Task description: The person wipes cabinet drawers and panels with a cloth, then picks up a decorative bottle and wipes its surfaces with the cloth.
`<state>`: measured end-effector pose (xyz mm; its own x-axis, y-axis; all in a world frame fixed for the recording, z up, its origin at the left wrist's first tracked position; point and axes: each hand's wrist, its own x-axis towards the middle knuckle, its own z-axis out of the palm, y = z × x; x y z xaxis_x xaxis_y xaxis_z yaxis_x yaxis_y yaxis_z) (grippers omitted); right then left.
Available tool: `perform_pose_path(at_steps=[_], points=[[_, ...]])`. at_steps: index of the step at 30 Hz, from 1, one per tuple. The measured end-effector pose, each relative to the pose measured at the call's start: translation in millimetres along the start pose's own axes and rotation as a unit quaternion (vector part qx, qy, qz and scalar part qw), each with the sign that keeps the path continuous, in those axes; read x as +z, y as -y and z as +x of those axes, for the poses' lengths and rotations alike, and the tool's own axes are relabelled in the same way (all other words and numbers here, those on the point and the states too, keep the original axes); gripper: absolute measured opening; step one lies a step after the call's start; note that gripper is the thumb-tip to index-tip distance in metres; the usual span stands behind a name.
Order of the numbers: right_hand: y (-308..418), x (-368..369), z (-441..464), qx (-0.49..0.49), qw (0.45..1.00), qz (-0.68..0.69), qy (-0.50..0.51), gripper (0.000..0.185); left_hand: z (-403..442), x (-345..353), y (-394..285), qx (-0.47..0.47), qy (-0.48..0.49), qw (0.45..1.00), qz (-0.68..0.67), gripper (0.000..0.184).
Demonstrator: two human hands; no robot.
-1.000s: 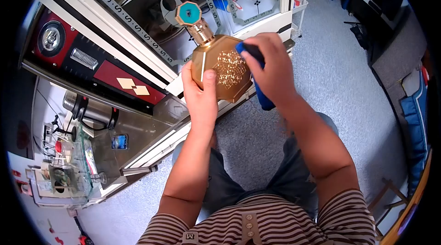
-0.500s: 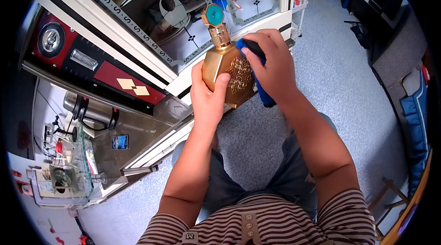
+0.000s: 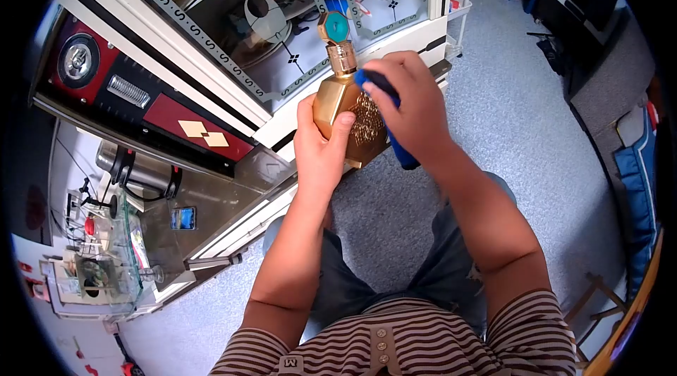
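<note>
A gold, faceted decorative bottle with raised ornament on its front is tilted in front of me. Its octagonal stopper has a teal face. My left hand is closed around the bottle's lower left side, thumb across the front. In my right hand is a blue and black cloth, bunched under the fingers and hanging down along the bottle's right side. The cloth's top edge lies against the bottle's shoulder, just below the neck. The bottle's right part is hidden behind the cloth and hand.
Close behind the bottle stands a white cabinet with patterned glass doors. To the left, a dark countertop carries a phone and a steel pot. A glass tank stands nearby. At far right lies a blue cushion.
The bottle has shifted slightly right and down in my left hand. My right hand and the cloth have moved a little left along the bottle's shoulder.
</note>
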<state>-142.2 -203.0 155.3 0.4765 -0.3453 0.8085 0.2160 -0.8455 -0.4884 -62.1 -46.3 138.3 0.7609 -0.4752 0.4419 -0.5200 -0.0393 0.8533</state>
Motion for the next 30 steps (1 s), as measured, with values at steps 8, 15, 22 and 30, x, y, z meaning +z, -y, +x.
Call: perform_pose_path(at_steps=[8, 15, 22, 30], points=[[-0.6, -0.2, 1.4, -0.011, 1.0, 0.002, 0.019, 0.026, -1.9, -0.4, 2.0, -0.013, 0.018, 0.999, 0.038, 0.053], [6.4, -3.8, 1.2, -0.023, 1.0, 0.008, 0.019, 0.026, -0.7, -1.8, 1.2, -0.02, 0.009, 1.0, 0.003, 0.056], [-4.0, -0.1, 2.0, -0.034, 0.999, 0.025, 0.021, 0.026, -0.8, -2.5, 1.4, -0.025, 0.022, 0.999, 0.017, 0.059], [9.0, -0.9, -2.8, -0.027, 0.999, 0.018, 0.02, 0.025, -1.2, -2.3, -5.1, -0.02, 0.02, 0.999, 0.017, 0.056]])
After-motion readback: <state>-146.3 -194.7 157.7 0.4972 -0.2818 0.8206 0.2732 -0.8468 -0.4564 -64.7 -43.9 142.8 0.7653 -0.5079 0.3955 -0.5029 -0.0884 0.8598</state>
